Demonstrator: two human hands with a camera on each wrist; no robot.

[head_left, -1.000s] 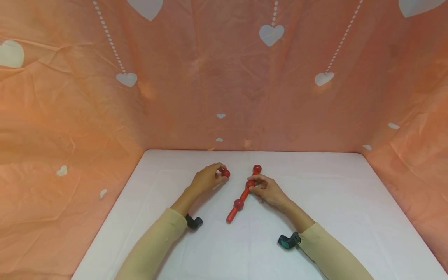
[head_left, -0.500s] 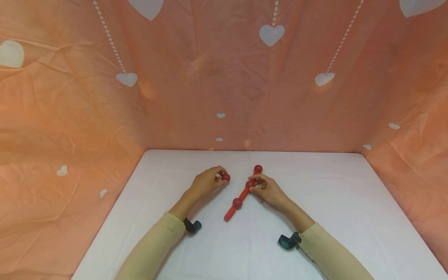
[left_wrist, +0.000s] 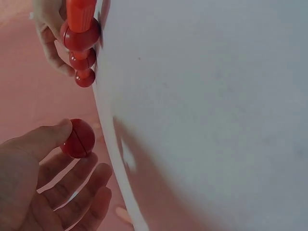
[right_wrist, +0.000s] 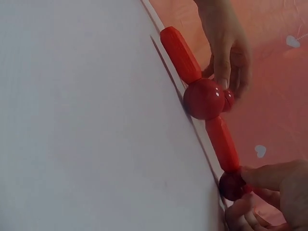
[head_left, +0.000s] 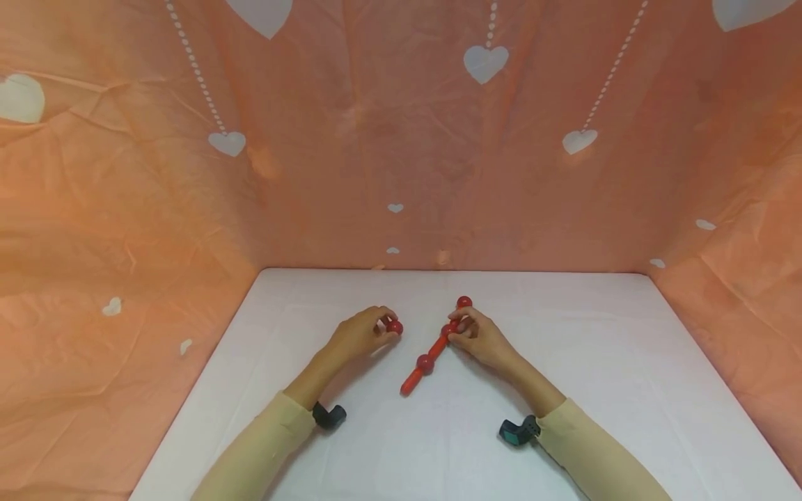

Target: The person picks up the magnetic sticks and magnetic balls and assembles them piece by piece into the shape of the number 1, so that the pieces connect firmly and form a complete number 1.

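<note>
Between thumb and fingertips, my left hand (head_left: 360, 335) pinches a loose red ball (left_wrist: 79, 139) with a thin groove across it. To its right, a chain of red balls joined by orange-red rods (head_left: 411, 382) slants over the table. My right hand (head_left: 487, 343) pinches that chain at a middle ball (head_left: 447, 330). A larger ball (right_wrist: 204, 99) sits nearer the chain's front end, which finishes in a bare rod. The far end carries another ball (head_left: 464, 302), just beyond the right fingers. A gap separates the loose ball from the chain.
The white table (head_left: 539, 466) lies beneath both arms, its far edge meeting an orange cloth backdrop (head_left: 313, 174) with white hearts. Dark wrist cameras are strapped on the left wrist (head_left: 330, 416) and the right wrist (head_left: 519, 431).
Still holding the loose ball, my left hand has drawn left and nearer to me. The chain has swung slightly, its front end going left, while my right hand keeps its place.
</note>
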